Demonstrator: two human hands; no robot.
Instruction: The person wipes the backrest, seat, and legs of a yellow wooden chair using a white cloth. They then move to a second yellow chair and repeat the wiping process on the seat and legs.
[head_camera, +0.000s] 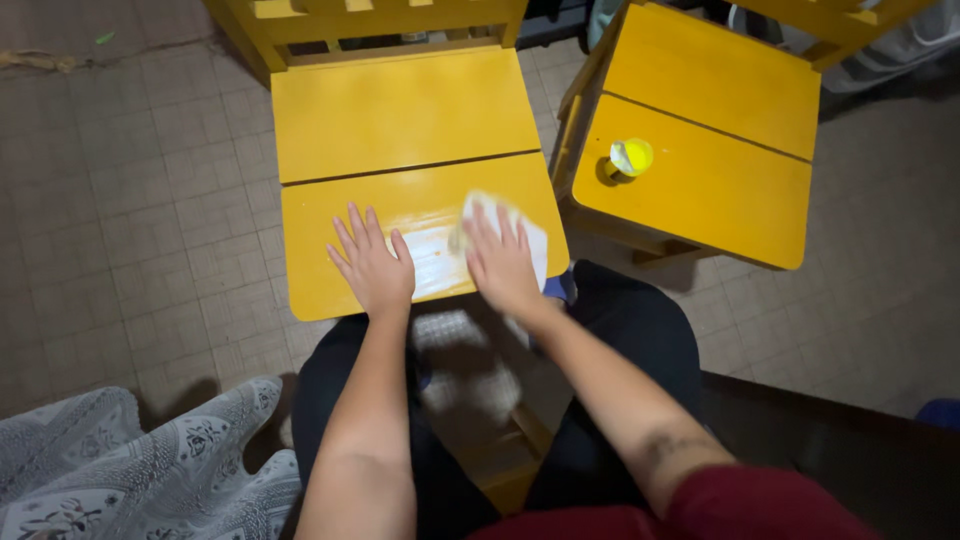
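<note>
Cloth, seemingly blurred, under right hand; left hand flat.

From my feed, right hand covers most of the white cloth; only its far edge and right side show, and it's blurred, so I can't tell paper vs fabric. Yellow chair has its backrest cut off by the top edge, legs hidden under the seat. Second yellow chair is cropped at top too. Small yellow-white object on it is too small to ID. Patterned fabric runs off bottom-left corner.
</note>
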